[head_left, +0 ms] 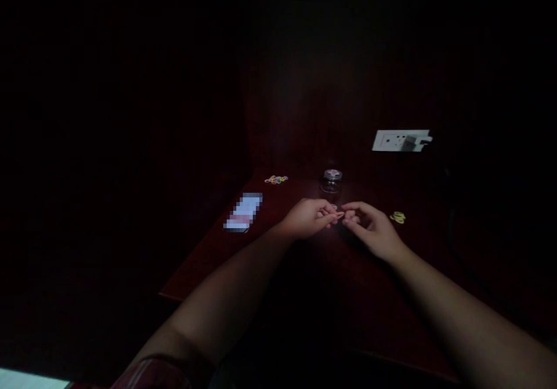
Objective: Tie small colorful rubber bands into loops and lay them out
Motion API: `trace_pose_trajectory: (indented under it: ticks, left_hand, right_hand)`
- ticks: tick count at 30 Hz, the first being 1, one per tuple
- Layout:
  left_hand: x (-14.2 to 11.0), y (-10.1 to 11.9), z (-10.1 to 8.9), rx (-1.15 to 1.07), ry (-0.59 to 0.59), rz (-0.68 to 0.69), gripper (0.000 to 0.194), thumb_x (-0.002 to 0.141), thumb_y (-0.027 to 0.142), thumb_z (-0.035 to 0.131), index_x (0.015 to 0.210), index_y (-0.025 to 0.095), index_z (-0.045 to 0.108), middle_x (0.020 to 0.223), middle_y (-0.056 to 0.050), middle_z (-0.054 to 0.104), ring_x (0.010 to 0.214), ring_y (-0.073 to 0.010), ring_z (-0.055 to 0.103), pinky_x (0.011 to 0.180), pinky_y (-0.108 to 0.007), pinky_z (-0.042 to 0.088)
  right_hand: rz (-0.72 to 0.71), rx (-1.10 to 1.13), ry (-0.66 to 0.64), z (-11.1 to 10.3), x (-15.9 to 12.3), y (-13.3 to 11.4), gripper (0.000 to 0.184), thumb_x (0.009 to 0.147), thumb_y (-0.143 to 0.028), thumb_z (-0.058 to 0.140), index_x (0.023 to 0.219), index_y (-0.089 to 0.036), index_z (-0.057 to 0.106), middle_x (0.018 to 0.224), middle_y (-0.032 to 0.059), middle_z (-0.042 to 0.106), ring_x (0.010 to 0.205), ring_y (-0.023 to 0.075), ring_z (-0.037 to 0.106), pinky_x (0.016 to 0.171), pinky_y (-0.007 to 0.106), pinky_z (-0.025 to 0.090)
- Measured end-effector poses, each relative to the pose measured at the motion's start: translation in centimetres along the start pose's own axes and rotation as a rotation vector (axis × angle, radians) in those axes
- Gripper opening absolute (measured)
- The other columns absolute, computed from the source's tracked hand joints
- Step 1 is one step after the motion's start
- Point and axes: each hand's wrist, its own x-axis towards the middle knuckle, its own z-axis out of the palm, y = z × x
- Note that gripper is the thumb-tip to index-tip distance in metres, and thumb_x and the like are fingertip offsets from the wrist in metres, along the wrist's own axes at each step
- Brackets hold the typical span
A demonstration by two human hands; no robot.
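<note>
My left hand is closed in a pinch on a small orange elastic band, which sticks out past the fingertips. Just to its right is my right hand, with thumb and index finger apart and the other fingers curled in. Its fingertips come very close to the band; whether they touch it is unclear. Behind the left fingertips a bit of a pinkish ring shows, mostly hidden. Beyond the hands stands a clear round jar with a lid. To the right lie several yellow bands.
Several mixed-colour bands lie in a small heap at the back left. A lit phone, its screen blurred out, rests near the left edge of the dark red table. On the back wall is a white socket panel with a plug in it.
</note>
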Motion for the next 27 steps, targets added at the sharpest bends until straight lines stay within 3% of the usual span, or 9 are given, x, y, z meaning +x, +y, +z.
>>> trace_pose_trajectory:
  ticks: [3, 6, 13, 18, 23, 27]
  left_hand:
    - [0.0, -0.1, 0.2, 0.005, -0.032, 0.011, 0.011, 0.079, 0.018, 0.061, 0.085, 0.008, 0.064, 0.082, -0.010, 0.070, 0.066, -0.0106, 0.065, 0.062, -0.021, 0.051]
    - [0.0, -0.2, 0.3, 0.018, -0.025, 0.019, 0.011, 0.079, 0.015, 0.059, 0.087, 0.008, 0.064, 0.083, -0.009, 0.071, 0.065, -0.0099, 0.065, 0.062, -0.020, 0.051]
    - [0.1, 0.0, 0.4, -0.024, 0.019, -0.004, 0.009, 0.080, 0.015, 0.059, 0.085, 0.009, 0.061, 0.080, -0.008, 0.071, 0.065, -0.0092, 0.065, 0.062, -0.021, 0.051]
    - [0.2, -0.1, 0.2, -0.023, 0.071, -0.021, 0.013, 0.080, 0.021, 0.063, 0.084, 0.009, 0.061, 0.081, -0.009, 0.071, 0.065, -0.0098, 0.064, 0.061, -0.021, 0.051]
    - [0.2, -0.2, 0.2, -0.027, 0.056, -0.030, 0.012, 0.080, 0.020, 0.062, 0.084, 0.008, 0.062, 0.080, -0.009, 0.071, 0.063, -0.0093, 0.064, 0.059, -0.020, 0.050]
    - [0.1, 0.0, 0.4, -0.066, 0.023, -0.039, 0.011, 0.079, 0.018, 0.062, 0.084, 0.009, 0.063, 0.079, -0.008, 0.070, 0.063, -0.0089, 0.063, 0.061, -0.020, 0.050]
  right_hand:
    - [-0.028, -0.060, -0.058, 0.6, -0.1, 0.0, 0.022, 0.079, -0.039, 0.064, 0.086, -0.019, 0.064, 0.075, 0.0047, 0.065, 0.063, 0.0158, 0.056, 0.058, 0.028, 0.045]
    - [-0.033, -0.097, -0.030, 0.5, -0.1, 0.5, 0.020, 0.080, -0.039, 0.062, 0.076, -0.019, 0.063, 0.070, 0.0034, 0.063, 0.062, 0.0156, 0.055, 0.057, 0.028, 0.043]
    - [0.047, -0.018, 0.175, -0.5, 0.5, 1.2, 0.028, 0.074, -0.041, 0.068, 0.065, -0.019, 0.053, 0.059, 0.0003, 0.057, 0.052, 0.0124, 0.048, 0.048, 0.024, 0.035]
    - [0.110, 0.085, 0.344, -1.5, 0.7, 1.0, 0.027, 0.077, -0.041, 0.064, 0.068, -0.021, 0.050, 0.053, -0.0033, 0.052, 0.045, 0.0109, 0.045, 0.044, 0.023, 0.035]
    - [0.016, 0.036, 0.006, -0.2, 0.2, 0.5, 0.024, 0.076, -0.035, 0.067, 0.091, -0.019, 0.058, 0.069, 0.0000, 0.058, 0.057, 0.0128, 0.052, 0.052, 0.025, 0.042]
    - [-0.042, -0.022, -0.059, 0.9, -0.1, 0.3, 0.023, 0.083, -0.034, 0.058, 0.101, -0.019, 0.060, 0.081, 0.0050, 0.065, 0.072, 0.0170, 0.061, 0.066, 0.030, 0.049]
